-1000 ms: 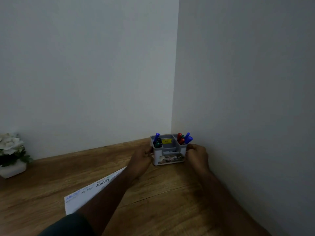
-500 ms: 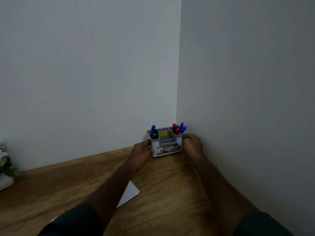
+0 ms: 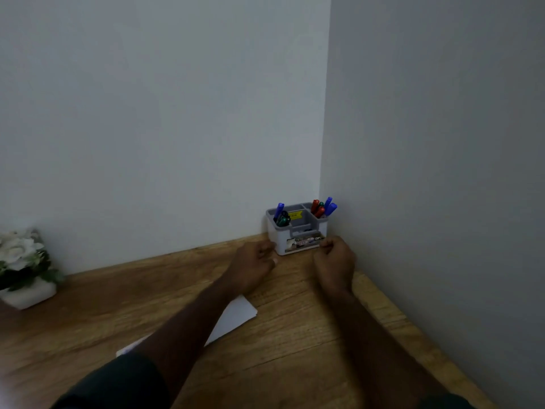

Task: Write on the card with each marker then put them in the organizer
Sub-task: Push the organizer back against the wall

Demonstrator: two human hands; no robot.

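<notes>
Organizer (image 3: 296, 231), centre right of frame: grey body, multicoloured printed label on front face, yellow sticker (image 3: 295, 215) inside.
Markers, left compartment (image 3: 280, 215): blue, dark green, one near black.
Markers, right compartment (image 3: 322, 206): red, blue, one green.
Card (image 3: 233, 317), lower centre: white.
Table (image 3: 295, 335): brown wood-grain pattern.
Walls (image 3: 162, 113): plain pale grey-white.
Flowers (image 3: 16, 250), left edge: white, dark green leaves; pot (image 3: 29, 295) white.
Sleeve (image 3: 118, 385), bottom: dark grey-green.
</notes>
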